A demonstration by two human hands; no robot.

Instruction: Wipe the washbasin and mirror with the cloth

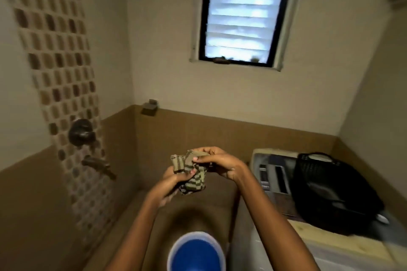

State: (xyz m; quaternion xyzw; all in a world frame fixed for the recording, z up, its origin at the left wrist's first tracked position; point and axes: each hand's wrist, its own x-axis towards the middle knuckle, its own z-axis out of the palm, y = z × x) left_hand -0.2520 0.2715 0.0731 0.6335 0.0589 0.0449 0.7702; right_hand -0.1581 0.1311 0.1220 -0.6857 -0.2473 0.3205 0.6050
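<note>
- The olive-and-dark striped cloth (191, 171) is bunched up between both hands, held in the air in front of the person, above a blue round bucket (196, 253) that sits near the bottom edge of the view.
- The left hand (174, 182) is closed around the lower part of the cloth, fingers curled over the hanging folds.
- The right hand (217, 164) pinches the upper part of the cloth, its fingers narrowed onto the top fold; the two hands are close together, almost touching through the fabric.
- From the way the fabric is gathered, I judge the person is wringing, folding or rearranging the cloth; which of these I cannot tell, nor whether the cloth is wet.
- Neither the washbasin nor the mirror shows in this view, so no wiped part can be checked, and I cannot tell how much wiping is done.
- What is in view is another part of the bathroom: a dark-framed louvred window (245, 14) on the far wall, a metal wall tap (98, 166) with its round valve on the mosaic-tiled left wall, and a white top-loading washing machine (273, 174) at the right with a black plastic mesh basket (330, 191) lying on its top.
- My judgement: this is a step of getting the cloth ready, and the person must turn towards the basin and mirror before any wiping can take place here.
</note>
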